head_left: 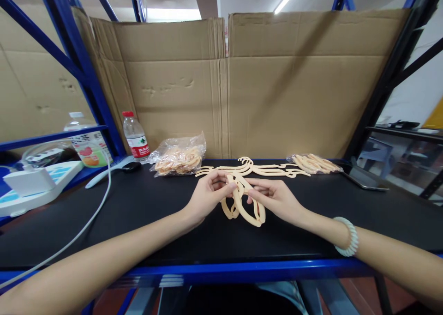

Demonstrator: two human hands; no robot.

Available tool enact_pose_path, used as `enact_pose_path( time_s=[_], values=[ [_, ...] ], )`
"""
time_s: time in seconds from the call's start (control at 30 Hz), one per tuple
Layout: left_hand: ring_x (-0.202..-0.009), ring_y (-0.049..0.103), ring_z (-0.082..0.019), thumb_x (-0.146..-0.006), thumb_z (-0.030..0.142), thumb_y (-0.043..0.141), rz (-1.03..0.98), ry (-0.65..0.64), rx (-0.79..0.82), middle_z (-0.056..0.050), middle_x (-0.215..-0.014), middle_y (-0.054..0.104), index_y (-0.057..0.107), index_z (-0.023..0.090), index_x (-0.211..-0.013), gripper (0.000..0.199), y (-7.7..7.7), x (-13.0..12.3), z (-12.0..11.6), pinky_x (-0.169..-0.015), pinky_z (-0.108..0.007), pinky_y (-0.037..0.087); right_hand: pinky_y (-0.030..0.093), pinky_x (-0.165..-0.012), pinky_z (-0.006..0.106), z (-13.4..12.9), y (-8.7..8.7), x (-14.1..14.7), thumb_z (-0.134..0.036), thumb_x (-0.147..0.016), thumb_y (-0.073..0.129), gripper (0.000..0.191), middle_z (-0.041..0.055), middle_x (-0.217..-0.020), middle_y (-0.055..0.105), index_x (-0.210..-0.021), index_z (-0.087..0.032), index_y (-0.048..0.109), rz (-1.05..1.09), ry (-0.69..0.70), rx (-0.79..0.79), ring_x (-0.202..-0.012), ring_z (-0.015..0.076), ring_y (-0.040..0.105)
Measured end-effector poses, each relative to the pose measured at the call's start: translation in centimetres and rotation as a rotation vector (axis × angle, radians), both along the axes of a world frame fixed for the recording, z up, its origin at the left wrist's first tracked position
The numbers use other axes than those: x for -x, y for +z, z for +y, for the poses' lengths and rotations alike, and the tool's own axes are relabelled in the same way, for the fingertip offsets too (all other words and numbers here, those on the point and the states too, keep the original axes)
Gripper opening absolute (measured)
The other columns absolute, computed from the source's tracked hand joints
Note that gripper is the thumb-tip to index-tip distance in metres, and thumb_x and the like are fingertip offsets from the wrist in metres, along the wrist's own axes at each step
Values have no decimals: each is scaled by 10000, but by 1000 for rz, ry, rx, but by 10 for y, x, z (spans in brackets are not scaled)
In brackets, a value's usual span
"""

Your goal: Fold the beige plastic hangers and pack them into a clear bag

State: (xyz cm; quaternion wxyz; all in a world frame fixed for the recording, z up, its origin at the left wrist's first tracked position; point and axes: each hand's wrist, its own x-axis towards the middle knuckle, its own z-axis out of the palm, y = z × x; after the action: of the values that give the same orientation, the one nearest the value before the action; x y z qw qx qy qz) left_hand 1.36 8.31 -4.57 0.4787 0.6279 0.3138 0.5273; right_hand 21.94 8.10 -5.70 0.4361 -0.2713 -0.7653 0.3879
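Observation:
Over the middle of the black table, a cream folding hanger point(249, 215) is held up between both hands, its arms folded and hanging down in loops. My left hand point(212, 192) pinches its upper left part with thumb and fingers. On the other side, my right hand point(277, 198) grips its right part, fingers closed round it. Just behind the hands, more cream hangers point(265, 171) lie spread flat on the table. A clear bag of cream pieces point(180, 159) is at the back left, and another bag point(315, 163) lies at the back right.
A red-capped water bottle point(136, 137) stands at the back left, near a brush point(107, 171). A power strip point(58, 185) with a white cable point(92, 222) is at the far left. Cardboard point(311, 84) walls the back. A dark flat device point(367, 178) lies at right.

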Motion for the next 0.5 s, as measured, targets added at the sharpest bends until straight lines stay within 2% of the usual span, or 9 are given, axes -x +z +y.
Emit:
enact_pose_path(
  time_s=[0.17, 0.3, 0.4, 0.5],
  values=[
    [-755, 659, -155, -725, 286, 754, 7, -69, 89, -66, -855, 682, 557, 120, -915, 320, -2, -1, 0, -664, -238, 539, 525, -614, 251, -1, 2, -1, -355, -922, 553, 372, 31, -835, 684, -1264, -213, 579, 6, 80, 80, -727, 159, 638],
    [-749, 662, -155, -721, 282, 761, 12, -81, 108, -52, -802, 679, 539, 119, -889, 323, -5, -2, 0, -677, -240, 541, 438, -446, 196, 4, -1, -3, -383, -900, 575, 295, 27, -773, 660, -1106, -199, 676, -28, -13, 45, -538, 104, 545],
    [-734, 659, -154, -717, 289, 763, 35, -87, 115, -40, -771, 661, 541, 113, -900, 337, -6, -4, 0, -667, -241, 544, 400, -418, 175, 6, -2, 0, -347, -847, 642, 346, 5, -691, 613, -1149, -178, 625, -19, -46, 41, -522, 94, 517],
    [-737, 655, -154, -699, 278, 777, 30, -91, 117, -36, -793, 648, 553, 110, -933, 364, -6, -4, 2, -665, -252, 553, 370, -370, 154, 4, 0, 2, -324, -802, 682, 476, -30, -661, 565, -1230, -191, 524, 7, -37, 111, -461, 75, 477]
  ],
)
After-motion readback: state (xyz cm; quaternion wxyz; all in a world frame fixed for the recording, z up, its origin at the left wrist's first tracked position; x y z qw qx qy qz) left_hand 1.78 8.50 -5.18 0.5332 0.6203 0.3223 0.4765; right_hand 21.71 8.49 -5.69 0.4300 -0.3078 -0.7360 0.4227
